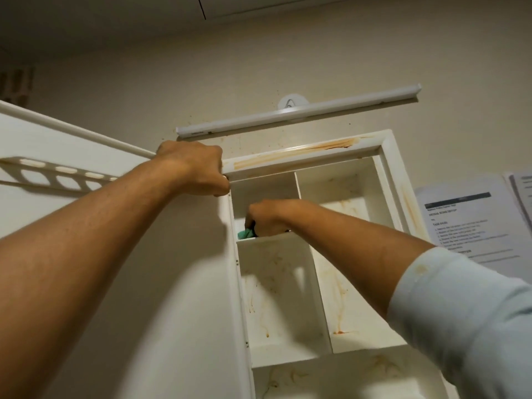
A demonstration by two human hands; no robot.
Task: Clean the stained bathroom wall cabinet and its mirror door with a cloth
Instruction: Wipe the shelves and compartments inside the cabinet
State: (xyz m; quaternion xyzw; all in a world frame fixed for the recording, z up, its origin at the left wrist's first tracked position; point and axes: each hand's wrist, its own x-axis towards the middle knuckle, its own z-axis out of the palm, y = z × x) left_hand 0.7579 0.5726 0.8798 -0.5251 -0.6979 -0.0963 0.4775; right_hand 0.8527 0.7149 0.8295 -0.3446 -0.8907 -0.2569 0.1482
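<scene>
A white wall cabinet (385, 168) hangs open above me, with brown stains on its top frame, right frame and inner shelves. Its door (86, 156) is swung out to the left, showing its white back with a slotted rack; the mirror side is hidden. My left hand (193, 168) grips the cabinet's top left corner where the door meets the frame. My right hand (270, 217) reaches into the upper left compartment and holds a green cloth (246, 234) against the shelf there. Most of the cloth is hidden by the hand and the shelf edge.
A white light bar (299, 110) is mounted on the wall just above the cabinet, with a round hook behind it. Printed sheets (472, 223) are stuck on the wall to the right. The ceiling is close overhead.
</scene>
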